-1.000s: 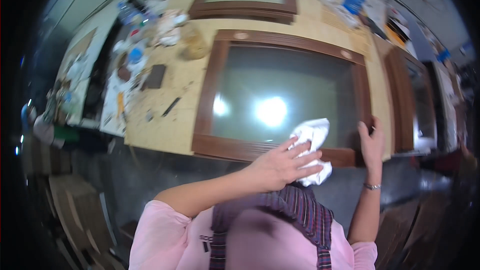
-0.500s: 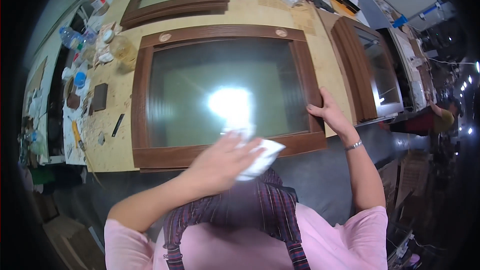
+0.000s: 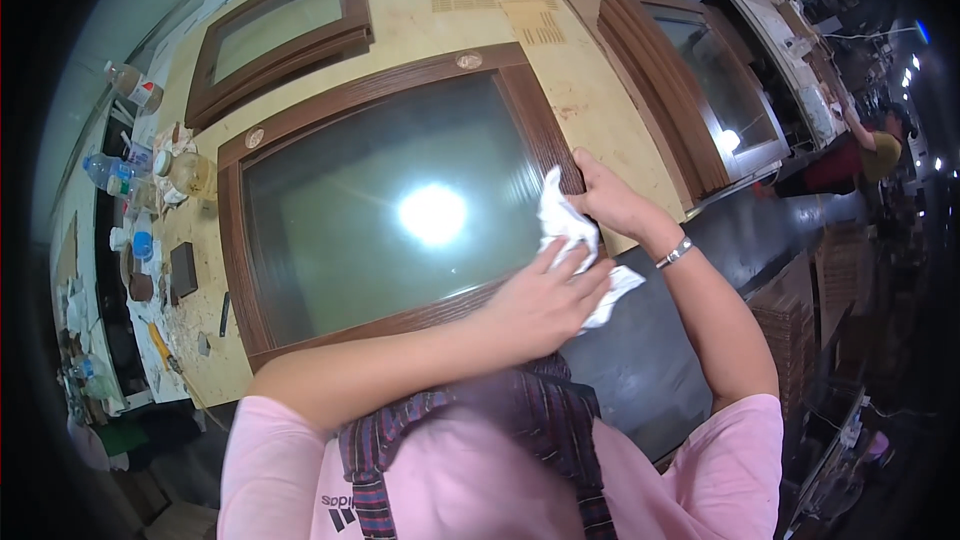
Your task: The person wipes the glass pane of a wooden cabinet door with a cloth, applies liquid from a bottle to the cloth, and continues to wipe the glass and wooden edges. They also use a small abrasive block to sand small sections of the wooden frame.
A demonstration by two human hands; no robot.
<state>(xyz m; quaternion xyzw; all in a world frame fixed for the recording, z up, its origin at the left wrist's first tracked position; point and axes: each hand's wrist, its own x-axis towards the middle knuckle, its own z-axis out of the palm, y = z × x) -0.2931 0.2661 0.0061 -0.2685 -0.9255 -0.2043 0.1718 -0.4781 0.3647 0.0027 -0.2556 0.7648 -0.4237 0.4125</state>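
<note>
A brown wooden frame with a glass pane (image 3: 350,230) lies flat on the worktable, a bright light reflected in the glass. My left hand (image 3: 545,302) is closed on a crumpled white cloth (image 3: 555,215), pressing it along the frame's near right corner; the palm side is hidden. At the right side of the frame (image 3: 545,135), my right hand (image 3: 615,202) grips the edge with the thumb up, its other fingers mostly out of sight. The cloth's upper end comes close to the right thumb.
A second glazed frame (image 3: 280,35) lies at the far left, and stacked frames (image 3: 665,90) stand at the right. Bottles (image 3: 190,175), a dark block (image 3: 183,269) and a yellow-handled tool (image 3: 160,342) line the left side. Another person (image 3: 855,155) is far right.
My left hand has carried the cloth from the frame's near edge rightward to its near right corner. My right hand stays at the right edge. The whole view has shifted and tilted.
</note>
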